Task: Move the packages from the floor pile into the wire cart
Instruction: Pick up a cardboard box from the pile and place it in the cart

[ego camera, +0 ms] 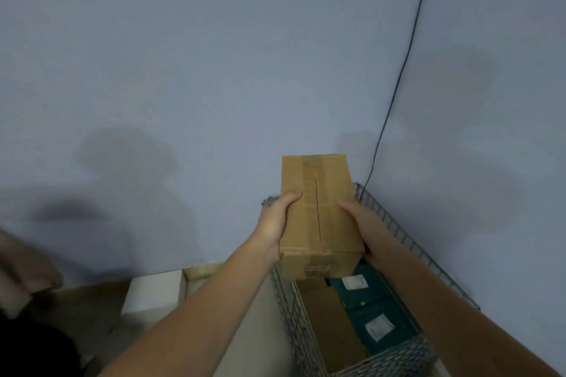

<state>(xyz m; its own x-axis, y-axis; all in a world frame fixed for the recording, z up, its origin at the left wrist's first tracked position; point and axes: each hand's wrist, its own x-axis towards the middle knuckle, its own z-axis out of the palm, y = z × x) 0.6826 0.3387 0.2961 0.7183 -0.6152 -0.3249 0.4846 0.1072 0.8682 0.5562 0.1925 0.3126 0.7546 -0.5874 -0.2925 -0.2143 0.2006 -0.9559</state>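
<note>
We hold one brown box (318, 217) up over the cart (398, 232), its long axis running away from us, near end lower and hanging just above the cart's open top. Our left hand (275, 223) clasps the left face, thumb curled over the top edge; our right hand (361, 220) clasps the right face, its fingers wrapped under and out of sight. Both sit equally near, so the drop is straight down. Inside the cart we count two dark green parcels (376, 315) with white labels on the right and one flat brown carton (330, 327) on the left. Left of the cart, on the floor, stands one white box (153, 294).
</note>
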